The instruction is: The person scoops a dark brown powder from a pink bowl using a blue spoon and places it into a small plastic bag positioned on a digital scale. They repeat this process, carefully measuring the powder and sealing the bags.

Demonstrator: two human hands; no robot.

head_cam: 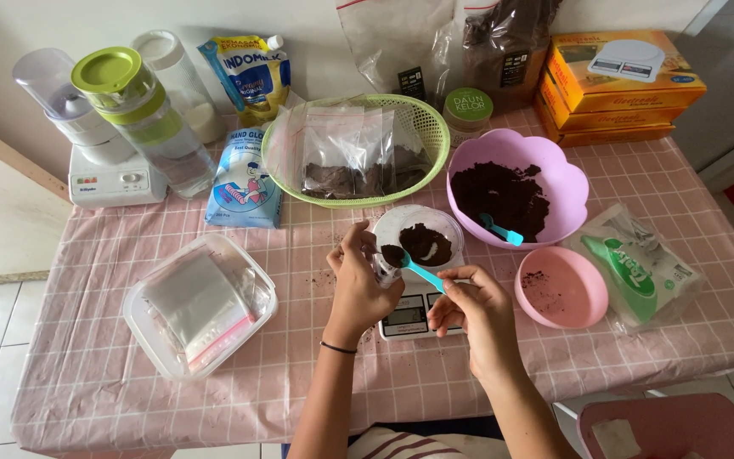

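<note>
The right hand (473,310) has its fingers closed on the handle of a small blue spoon (414,268), whose bowl carries a heap of dark brown powder; the spoon tip sits just over the mouth of a small clear bag (384,265); the left hand (358,285) has its fingers wrapped around that bag, holding it upright beside a clear tub (422,238) with more dark powder in it; the tub stands on a small white scale (409,313), which rests on the worktop (87,357) under a pink checked cloth; just to the right of the tub is a large purple bowl (558,183) of the same powder, with a second blue spoon (501,229) lying in it; near the right hand is a smaller pink bowl (562,289), almost bare but for a few crumbs; behind the tub a green basket (422,127) holds filled clear bags; to the left a clear box (197,306) holds flat unfilled bags.
</note>
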